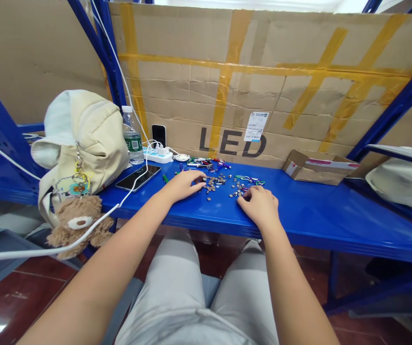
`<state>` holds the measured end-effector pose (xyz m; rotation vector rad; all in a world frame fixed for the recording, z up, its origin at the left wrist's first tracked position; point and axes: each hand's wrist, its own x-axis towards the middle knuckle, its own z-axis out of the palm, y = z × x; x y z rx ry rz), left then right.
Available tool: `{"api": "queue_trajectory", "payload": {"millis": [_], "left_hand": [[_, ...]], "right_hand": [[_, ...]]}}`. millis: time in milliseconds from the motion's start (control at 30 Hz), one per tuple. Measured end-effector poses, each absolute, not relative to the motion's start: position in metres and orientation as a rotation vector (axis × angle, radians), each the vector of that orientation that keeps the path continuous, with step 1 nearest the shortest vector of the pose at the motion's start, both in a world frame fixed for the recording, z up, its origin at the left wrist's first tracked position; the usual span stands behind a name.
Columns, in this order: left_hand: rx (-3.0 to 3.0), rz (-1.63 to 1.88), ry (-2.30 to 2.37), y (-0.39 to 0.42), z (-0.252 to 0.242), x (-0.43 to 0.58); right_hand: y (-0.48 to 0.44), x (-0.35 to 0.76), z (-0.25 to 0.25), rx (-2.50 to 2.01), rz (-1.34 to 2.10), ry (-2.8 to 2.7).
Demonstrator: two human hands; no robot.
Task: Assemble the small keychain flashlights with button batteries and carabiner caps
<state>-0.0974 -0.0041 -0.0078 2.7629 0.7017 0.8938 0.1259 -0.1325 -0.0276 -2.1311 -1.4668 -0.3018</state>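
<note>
Two hands curl at a scatter of small metal pieces

Both forearms reach forward over the pale-trousered lap. The left hand (186, 186) bends its fingers at the left edge of the small metal pieces (213, 182); the right hand (261, 203) curls low at their right. Whether either pinches a piece cannot be told.

The pieces lie on a glossy blue table (321, 211), backed by taped cardboard (177, 96) marked "LED". Colourful clips (249, 180) lie just beyond the right hand. Leftward, a white cable (134, 184) crosses a dark phone (144, 175) near a bottle (133, 143) and a cream bag (101, 129). An open carton (317, 168) sits to the right.
</note>
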Motion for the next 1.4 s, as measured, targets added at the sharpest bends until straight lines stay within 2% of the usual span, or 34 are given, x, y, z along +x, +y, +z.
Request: {"api": "queue_trajectory", "payload": {"millis": [100,367,1400], "left_hand": [[2.763,0.905,0.689,-0.004,-0.008,-0.097],[2.771,0.909,0.697,-0.004,-0.007,-0.098],[2.807,0.892,0.658,-0.005,-0.006,-0.097]], "right_hand": [[-0.137,0.129,-0.028,-2.103,-0.321,-1.412],[-0.141,0.145,-0.032,-2.018,-0.058,-1.456],[-0.146,0.148,-0.033,-1.631,0.086,-1.612]]}}
